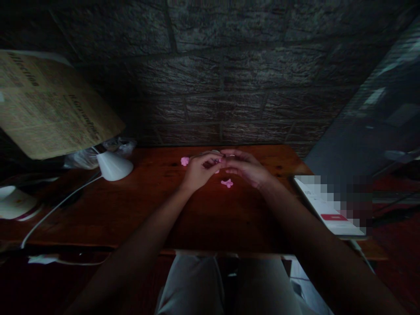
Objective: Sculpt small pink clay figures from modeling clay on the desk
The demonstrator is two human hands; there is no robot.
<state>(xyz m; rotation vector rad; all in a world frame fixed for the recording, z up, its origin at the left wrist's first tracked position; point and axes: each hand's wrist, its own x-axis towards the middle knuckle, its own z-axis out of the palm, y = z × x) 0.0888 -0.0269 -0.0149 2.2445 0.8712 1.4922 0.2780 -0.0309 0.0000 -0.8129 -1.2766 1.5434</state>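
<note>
My left hand (199, 169) and my right hand (246, 168) meet over the middle of the wooden table, fingertips touching. Between them a small pink piece (219, 160) shows, pinched by the fingers; most of it is hidden. To the left of my left hand lies a pink lump (184, 161) with a crumpled outline. Nearer to me, below the fingertips, rests another pink piece (227, 183) of branching shape, touched by neither hand. Some pale bits behind and under the fingers are too covered to make out.
On the wooden table (138, 210), a lamp with a white base (114, 167) and a printed paper shade (62, 105) stands at left, its cord trailing forward. A paper cup (16, 203) lies at far left. At right is a white screen-like device (328, 210). A brick wall (243, 78) rises behind.
</note>
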